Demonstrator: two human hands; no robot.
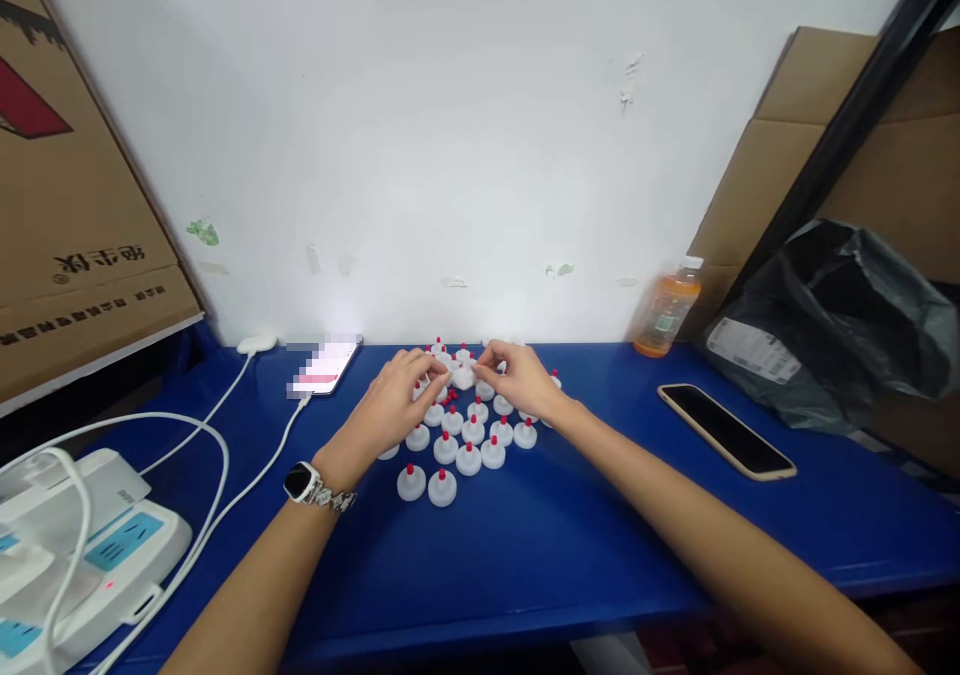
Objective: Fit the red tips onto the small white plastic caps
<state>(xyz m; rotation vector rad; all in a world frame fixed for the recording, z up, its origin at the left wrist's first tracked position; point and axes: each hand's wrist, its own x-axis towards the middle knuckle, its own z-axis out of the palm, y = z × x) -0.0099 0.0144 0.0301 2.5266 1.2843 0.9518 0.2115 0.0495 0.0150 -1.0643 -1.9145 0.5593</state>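
Flanking one white cap [463, 375] near the wall in the head view, the left hand [401, 400] and right hand [521, 380] are drawn into near-closed pinches; whether either grips it I cannot tell. Most caps around [469, 460] wear red tips, so that part looks done; loose red bits [450, 396] between the hands seem left over. Neighbouring caps crowd the fingers. Farther off sit a lit phone [326, 365], power strip [150, 555], bottle [664, 315], bag [840, 315] and dark phone [727, 430].
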